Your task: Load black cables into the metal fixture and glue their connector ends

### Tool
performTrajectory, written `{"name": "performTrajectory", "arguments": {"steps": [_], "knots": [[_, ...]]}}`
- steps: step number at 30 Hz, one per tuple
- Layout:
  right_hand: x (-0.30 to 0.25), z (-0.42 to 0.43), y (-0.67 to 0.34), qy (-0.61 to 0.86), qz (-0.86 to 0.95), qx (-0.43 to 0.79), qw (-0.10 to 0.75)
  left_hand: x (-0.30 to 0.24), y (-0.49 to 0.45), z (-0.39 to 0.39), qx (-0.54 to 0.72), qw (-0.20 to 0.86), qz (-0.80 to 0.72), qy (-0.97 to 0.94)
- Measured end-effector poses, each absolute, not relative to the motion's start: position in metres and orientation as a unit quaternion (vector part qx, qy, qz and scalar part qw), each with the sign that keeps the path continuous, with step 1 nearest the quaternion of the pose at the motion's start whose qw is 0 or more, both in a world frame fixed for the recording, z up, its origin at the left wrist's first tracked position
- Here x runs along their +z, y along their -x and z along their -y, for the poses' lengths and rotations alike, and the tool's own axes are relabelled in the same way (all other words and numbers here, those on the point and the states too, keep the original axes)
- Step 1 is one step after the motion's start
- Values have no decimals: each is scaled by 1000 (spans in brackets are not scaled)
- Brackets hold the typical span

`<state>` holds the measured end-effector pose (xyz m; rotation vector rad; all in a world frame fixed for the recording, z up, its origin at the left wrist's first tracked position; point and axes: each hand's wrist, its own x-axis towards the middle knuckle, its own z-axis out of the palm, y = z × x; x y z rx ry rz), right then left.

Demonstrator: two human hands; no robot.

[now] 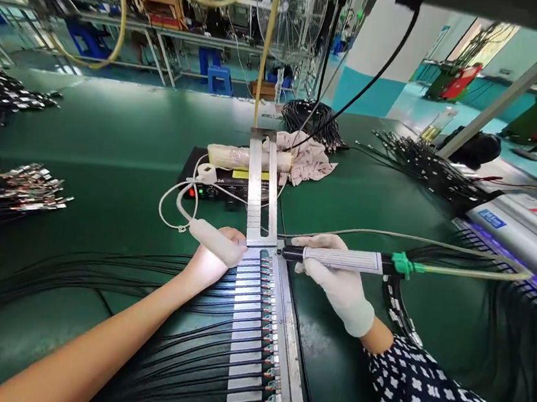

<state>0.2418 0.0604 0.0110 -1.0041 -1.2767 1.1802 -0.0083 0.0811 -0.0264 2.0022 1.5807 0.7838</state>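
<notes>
My right hand (336,284), in a white glove, grips a dispensing syringe (344,259) with a black front end and a green cap. Its tip points left at the upper end of a row of small connectors on a long metal fixture (247,335). My bare left hand (215,260) is closed at the fixture's left edge, fingertips pinching a thin black cable (261,247). A white lamp head (216,243) lights this hand and partly covers it. Several black cables (181,353) lie side by side across the fixture, their ends at the connectors.
A black control box (193,175) with a wrapped roll (228,155) on it stands behind the fixture, beside a crumpled cloth (308,157). Cable bundles (30,188) lie at left and more (415,160) at back right. A silver machine (533,233) glowing violet stands at right. A hose (475,273) trails from the syringe.
</notes>
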Motion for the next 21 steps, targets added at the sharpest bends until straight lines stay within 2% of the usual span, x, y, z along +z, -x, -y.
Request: {"name": "performTrajectory", "arguments": {"steps": [5, 12, 21], "knots": [[-7, -55, -236, 419, 588, 438, 535, -26, 6, -76, 321, 241, -581, -708], [-2, -50, -244, 354, 743, 266, 502, -22, 2, -76, 324, 246, -596, -693], [-2, -53, -245, 350, 770, 255, 468, -17, 1, -74, 308, 249, -603, -692]]}}
